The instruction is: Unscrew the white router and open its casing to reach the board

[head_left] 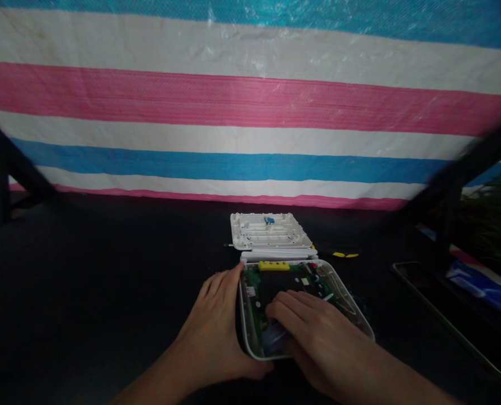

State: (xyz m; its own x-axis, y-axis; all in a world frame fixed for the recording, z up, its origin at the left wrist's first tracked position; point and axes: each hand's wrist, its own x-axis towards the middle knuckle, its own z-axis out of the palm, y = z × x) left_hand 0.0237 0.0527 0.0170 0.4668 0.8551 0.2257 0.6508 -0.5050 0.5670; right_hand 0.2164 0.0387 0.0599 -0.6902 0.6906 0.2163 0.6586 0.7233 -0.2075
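Note:
An opened white router [245, 326] lies on the black table, its green circuit board and yellow port block [274, 266] exposed. My left hand [219, 315] grips its left side, fingers along the wall and thumb at the near edge. Over the board, my right hand [307, 323] is closed with curled fingertips; what they hold, if anything, is hidden. A bluish, see-through piece [273, 339] shows beneath those fingers, too dim to name. Beside the right knuckles a thin pale piece [328, 297] sticks out. Behind the router sits the detached white cover [259, 236], inner side up.
A dark flat tray [444, 320] with a pale rim lies at the right, near a blue packet [484, 287]. Small yellow-marked item [345, 255] rests right of the cover. Black slanted supports [457, 163] stand at both sides before a striped sheet [250, 101].

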